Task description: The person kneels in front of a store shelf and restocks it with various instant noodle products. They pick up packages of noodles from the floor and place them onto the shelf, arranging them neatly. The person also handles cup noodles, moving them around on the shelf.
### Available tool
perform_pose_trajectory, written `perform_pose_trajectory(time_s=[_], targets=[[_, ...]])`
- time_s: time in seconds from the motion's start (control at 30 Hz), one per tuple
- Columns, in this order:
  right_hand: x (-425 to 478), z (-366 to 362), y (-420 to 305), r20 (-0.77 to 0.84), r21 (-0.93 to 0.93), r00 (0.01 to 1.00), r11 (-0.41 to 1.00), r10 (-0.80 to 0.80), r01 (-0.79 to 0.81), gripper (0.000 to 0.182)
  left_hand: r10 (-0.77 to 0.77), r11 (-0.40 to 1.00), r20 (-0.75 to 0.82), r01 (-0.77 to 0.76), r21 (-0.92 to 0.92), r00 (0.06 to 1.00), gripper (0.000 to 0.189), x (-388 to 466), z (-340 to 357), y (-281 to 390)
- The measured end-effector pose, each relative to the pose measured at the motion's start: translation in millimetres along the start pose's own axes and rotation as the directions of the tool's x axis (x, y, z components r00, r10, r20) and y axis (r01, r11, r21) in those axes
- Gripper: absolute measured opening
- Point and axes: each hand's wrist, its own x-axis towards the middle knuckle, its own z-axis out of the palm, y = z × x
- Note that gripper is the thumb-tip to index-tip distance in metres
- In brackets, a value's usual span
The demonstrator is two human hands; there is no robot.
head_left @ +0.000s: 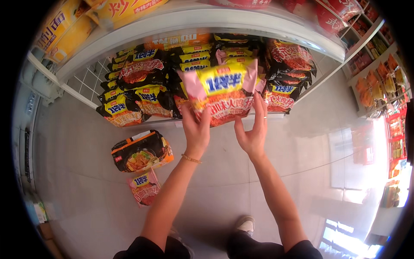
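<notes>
Between my two hands is a pink and yellow packet of instant noodles [226,92], upright and slightly tilted, in front of the lowest shelf. My left hand [196,128], with a beaded bracelet at the wrist, grips its lower left corner. My right hand [254,128], a ring on one finger, grips its lower right side. Behind the packet, black and yellow noodle packets [142,69] stand in rows and stacks on the shelf; part of the middle rows is hidden by the held packet.
A black and orange noodle multipack [142,152] lies on the floor at the left, with a pink noodle packet [144,188] just below it. A white shelf edge [207,17] crosses above my hands, with yellow noodle tubs [69,27] over it. Hanging snack bags [376,82] are at the right.
</notes>
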Motion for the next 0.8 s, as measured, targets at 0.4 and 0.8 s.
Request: perform_pose_trajectory(time_s=[0.4, 0.8], targets=[[15.2, -17.4, -13.3, -0.148, 0.263, 0.932, 0.922, 0.329, -0.284, 0.057, -0.46, 0.781, 0.168, 0.308, 0.543, 0.872, 0.055, 144.6, 86.0, -15.9], [25.2, -28.1, -20.5, -0.043, -0.013, 0.966, 0.967, 0.253, -0.254, 0.043, -0.037, 0.576, 0.78, -0.624, 0.528, 0.625, 0.063, 115.5, 33.1, 25.7]])
